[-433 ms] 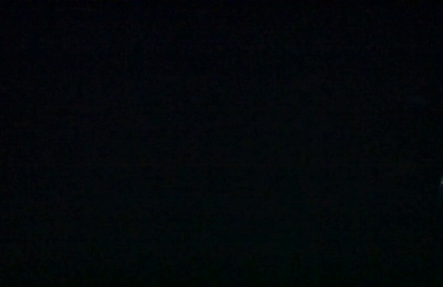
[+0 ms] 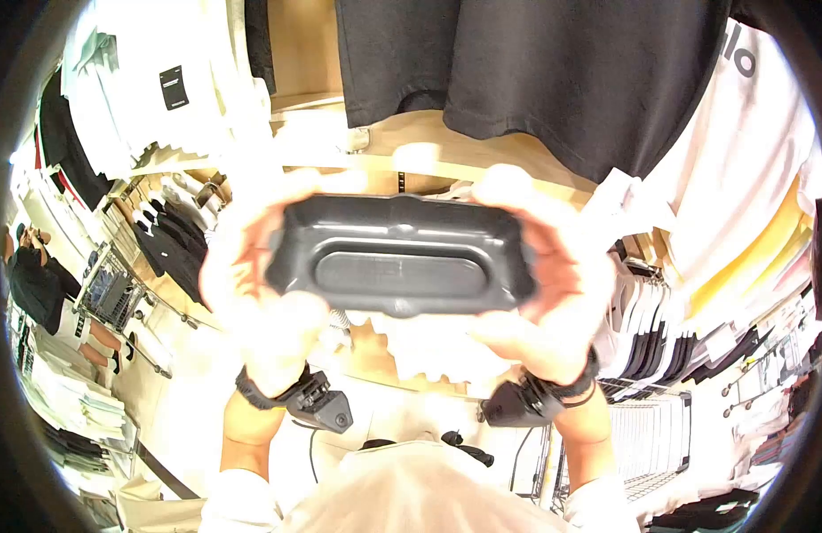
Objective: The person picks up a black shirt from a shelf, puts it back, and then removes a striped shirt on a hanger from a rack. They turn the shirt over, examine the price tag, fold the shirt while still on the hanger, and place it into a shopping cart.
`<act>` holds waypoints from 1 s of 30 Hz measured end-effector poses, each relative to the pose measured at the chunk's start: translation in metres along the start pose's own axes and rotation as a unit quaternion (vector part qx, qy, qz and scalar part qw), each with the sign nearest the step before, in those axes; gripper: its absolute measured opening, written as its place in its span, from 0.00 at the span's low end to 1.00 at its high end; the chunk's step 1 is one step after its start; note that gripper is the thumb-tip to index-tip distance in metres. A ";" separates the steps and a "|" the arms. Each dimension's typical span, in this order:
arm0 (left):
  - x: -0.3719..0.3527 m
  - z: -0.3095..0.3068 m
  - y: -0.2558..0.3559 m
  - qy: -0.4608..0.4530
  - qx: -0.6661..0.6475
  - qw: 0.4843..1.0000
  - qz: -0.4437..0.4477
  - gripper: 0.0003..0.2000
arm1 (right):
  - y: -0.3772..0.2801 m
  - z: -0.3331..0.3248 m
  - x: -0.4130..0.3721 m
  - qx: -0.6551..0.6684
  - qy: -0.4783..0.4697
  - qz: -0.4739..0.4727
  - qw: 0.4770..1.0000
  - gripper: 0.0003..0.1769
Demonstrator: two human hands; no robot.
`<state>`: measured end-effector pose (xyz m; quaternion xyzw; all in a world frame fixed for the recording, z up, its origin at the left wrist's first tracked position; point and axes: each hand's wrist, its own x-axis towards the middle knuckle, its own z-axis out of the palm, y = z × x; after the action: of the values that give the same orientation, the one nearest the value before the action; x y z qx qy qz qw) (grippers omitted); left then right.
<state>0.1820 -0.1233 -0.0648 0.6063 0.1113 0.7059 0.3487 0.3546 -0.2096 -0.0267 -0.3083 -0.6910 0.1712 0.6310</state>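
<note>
A shallow black plastic tray-shaped piece [image 2: 397,271] with an oval recess is held up level in front of me. Its left end is gripped by my left hand [image 2: 269,266], fingers wrapped around the edge. My right hand [image 2: 557,275] grips the opposite end in the same way. Both hands look washed out by bright light, so fingertip detail is partly lost. On each wrist sits a black strapped device, one on the left wrist [image 2: 317,404] and one on the right wrist [image 2: 522,404].
Dark garments [image 2: 535,71] hang overhead, with white shirts [image 2: 748,133] to the right. Clothes on hangers [image 2: 651,320] line a lower rack. A wire cart [image 2: 646,444] stands at lower right. At left, a person in dark clothing [image 2: 42,275] is beside another cart [image 2: 113,289].
The earlier view was almost wholly black, with two faint light specks at the right. Now the shop, both my hands and the black tray-shaped piece are visible.
</note>
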 end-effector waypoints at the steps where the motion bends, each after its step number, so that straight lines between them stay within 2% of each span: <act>1: 0.008 -0.026 -0.006 -0.064 -0.162 0.984 -0.035 0.25 | 0.012 0.013 -0.002 -0.008 0.019 0.012 1.000 0.40; 2: 0.014 -0.042 -0.019 -0.070 -0.176 0.978 -0.089 0.24 | 0.028 0.026 0.000 -0.026 0.036 0.034 0.998 0.37; 4: 0.015 -0.086 -0.040 -0.063 -0.171 0.973 -0.142 0.21 | 0.060 0.073 -0.002 -0.060 0.083 0.069 0.992 0.33; 6: 0.023 -0.121 -0.059 -0.075 -0.189 0.956 -0.211 0.16 | 0.098 0.102 0.002 -0.133 0.080 0.060 0.986 0.28; 7: 0.038 -0.150 -0.082 -0.073 -0.172 0.956 -0.226 0.16 | 0.130 0.128 0.014 -0.173 0.081 0.044 0.981 0.26; 9: 0.046 -0.177 -0.104 -0.074 -0.120 0.957 -0.252 0.18 | 0.151 0.149 0.025 -0.233 0.075 -0.006 0.970 0.24; 13: 0.057 -0.194 -0.124 -0.072 -0.101 0.934 -0.334 0.21 | 0.164 0.168 0.036 -0.294 0.058 -0.065 0.952 0.25; 16: 0.066 -0.202 -0.129 -0.082 -0.064 0.919 -0.381 0.25 | 0.176 0.177 0.040 -0.343 -0.035 -0.054 0.937 0.30; 20: 0.075 -0.206 -0.143 -0.114 -0.040 0.914 -0.386 0.27 | 0.190 0.182 0.048 -0.365 -0.061 0.000 0.929 0.34; 24: 0.093 -0.217 -0.160 -0.158 -0.074 0.897 -0.406 0.27 | 0.195 0.186 0.062 -0.397 -0.052 0.006 0.916 0.33; 27: 0.098 -0.227 -0.161 -0.188 -0.071 0.892 -0.406 0.28 | 0.196 0.180 0.077 -0.421 0.000 -0.002 0.907 0.31; 28: 0.097 -0.236 -0.163 -0.189 -0.062 0.888 -0.416 0.27 | 0.197 0.176 0.086 -0.425 0.049 0.004 0.904 0.29; 30: 0.091 -0.259 -0.170 -0.190 -0.044 0.879 -0.435 0.26 | 0.192 0.165 0.101 -0.445 0.128 0.146 0.874 0.30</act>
<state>-0.0011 0.1273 -0.1544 0.6038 0.2640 0.3587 0.6611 0.2323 0.0245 -0.0937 -0.6730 -0.5545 -0.1055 0.4780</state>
